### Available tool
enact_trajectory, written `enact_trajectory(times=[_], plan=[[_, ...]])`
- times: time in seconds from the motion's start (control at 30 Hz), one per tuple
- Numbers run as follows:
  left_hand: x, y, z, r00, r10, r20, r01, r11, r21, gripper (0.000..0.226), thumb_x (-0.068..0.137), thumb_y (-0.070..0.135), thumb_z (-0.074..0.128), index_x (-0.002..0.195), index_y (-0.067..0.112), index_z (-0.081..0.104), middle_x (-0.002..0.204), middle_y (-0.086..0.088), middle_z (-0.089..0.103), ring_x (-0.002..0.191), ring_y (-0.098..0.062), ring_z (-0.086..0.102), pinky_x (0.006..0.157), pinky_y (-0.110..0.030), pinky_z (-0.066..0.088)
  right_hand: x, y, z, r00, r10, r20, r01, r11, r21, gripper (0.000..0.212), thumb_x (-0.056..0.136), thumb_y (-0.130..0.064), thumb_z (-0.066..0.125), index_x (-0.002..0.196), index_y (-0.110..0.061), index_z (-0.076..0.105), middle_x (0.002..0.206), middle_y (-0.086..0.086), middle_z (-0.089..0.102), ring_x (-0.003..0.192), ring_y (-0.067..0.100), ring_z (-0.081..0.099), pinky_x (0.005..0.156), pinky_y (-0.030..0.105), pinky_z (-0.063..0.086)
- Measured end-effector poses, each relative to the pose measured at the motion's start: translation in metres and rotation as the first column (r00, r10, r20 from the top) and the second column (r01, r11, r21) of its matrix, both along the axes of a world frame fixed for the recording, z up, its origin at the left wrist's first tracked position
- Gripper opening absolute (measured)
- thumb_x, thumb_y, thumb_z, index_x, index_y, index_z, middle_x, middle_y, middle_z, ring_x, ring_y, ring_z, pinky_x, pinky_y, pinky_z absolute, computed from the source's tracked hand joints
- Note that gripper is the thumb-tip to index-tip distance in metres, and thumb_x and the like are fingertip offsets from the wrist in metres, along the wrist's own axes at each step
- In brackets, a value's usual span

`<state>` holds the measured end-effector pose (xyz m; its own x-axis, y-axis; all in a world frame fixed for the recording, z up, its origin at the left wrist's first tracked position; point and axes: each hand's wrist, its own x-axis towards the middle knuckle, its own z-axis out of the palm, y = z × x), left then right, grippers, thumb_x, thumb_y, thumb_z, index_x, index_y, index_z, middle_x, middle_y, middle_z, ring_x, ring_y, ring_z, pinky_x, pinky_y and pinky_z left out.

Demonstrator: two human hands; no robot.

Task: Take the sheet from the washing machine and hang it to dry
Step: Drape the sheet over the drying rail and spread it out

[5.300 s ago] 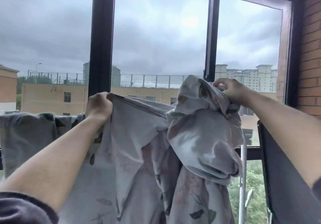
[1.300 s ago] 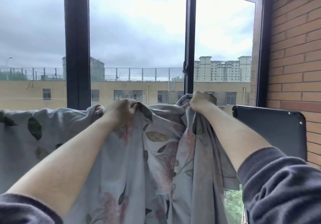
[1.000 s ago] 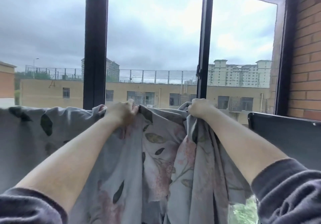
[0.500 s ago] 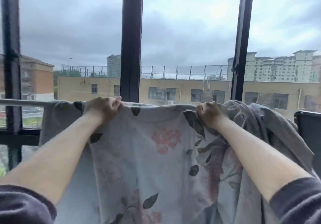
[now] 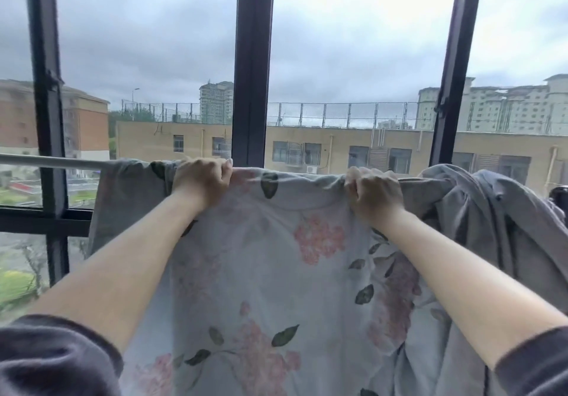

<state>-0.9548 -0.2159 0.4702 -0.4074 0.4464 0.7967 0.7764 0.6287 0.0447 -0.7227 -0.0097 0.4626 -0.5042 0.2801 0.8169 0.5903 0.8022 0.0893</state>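
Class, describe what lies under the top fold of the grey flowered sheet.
A pale metal rail shows bare at the left and runs under the fold of the grey flowered sheet. Its covered stretch is hidden where the left hand and right hand grip the fold.

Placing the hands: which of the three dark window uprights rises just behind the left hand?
The middle upright, the widest: the left hand grips the sheet right below it. The other two stand to either side.
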Motion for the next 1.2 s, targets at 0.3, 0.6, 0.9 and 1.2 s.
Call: enact_trajectory(times=[0.3, 0.6, 0.9, 1.2], plan=[[0.016, -0.006, -0.008, 0.988, -0.137, 0.077, 0.136, 0.99, 0.028, 0.028, 0.098, 0.029, 0.033, 0.103, 0.017, 0.058, 0.119, -0.009, 0.06, 0.112, -0.027, 0.05, 0.1, -0.037, 0.027, -0.069, -0.057, -0.015, 0.975, 0.159, 0.156, -0.169, 0.984, 0.056, 0.048, 0.095, -0.039, 0.035, 0.138, -0.018, 0.035, 0.126, 0.008, 0.048, 0.117, 0.028, 0.043, 0.103, 0.05, 0.024], [0.015, -0.075, -0.127, 0.986, -0.108, 0.124, 0.087, 0.983, 0.161, 0.051, 0.09, 0.02, 0.051, 0.14, 0.016, 0.041, 0.152, -0.008, 0.027, 0.142, -0.024, 0.021, 0.116, -0.049, 0.011, -0.085, -0.099, -0.108, 0.921, 0.37, 0.123, -0.374, 0.927, 0.014, 0.059, 0.086, -0.026, 0.046, 0.144, -0.025, 0.036, 0.158, 0.007, 0.016, 0.146, 0.029, 0.009, 0.114, 0.06, 0.008], [-0.056, -0.144, -0.218, 0.872, -0.195, 0.448, 0.072, 0.958, 0.277, 0.056, 0.083, 0.009, 0.06, 0.135, 0.01, 0.039, 0.146, -0.014, 0.033, 0.136, -0.031, 0.031, 0.111, -0.044, 0.031, -0.116, -0.166, -0.208, 0.893, 0.372, 0.252, -0.296, 0.909, -0.293, 0.054, 0.092, -0.029, 0.049, 0.143, -0.024, 0.033, 0.154, 0.005, 0.026, 0.142, 0.028, 0.025, 0.111, 0.05, 0.027], [-0.105, -0.178, -0.214, 0.682, -0.362, 0.635, 0.168, 0.923, 0.346, 0.024, 0.092, 0.029, 0.056, 0.091, 0.005, 0.061, 0.087, -0.011, 0.068, 0.082, -0.03, 0.062, 0.068, -0.038, 0.047, -0.158, -0.236, -0.226, 0.987, 0.157, -0.033, -0.142, 0.761, -0.633, 0.012, 0.094, -0.032, 0.048, 0.093, -0.02, 0.048, 0.08, -0.005, 0.057, 0.072, 0.021, 0.062, 0.06, 0.032, 0.048]])
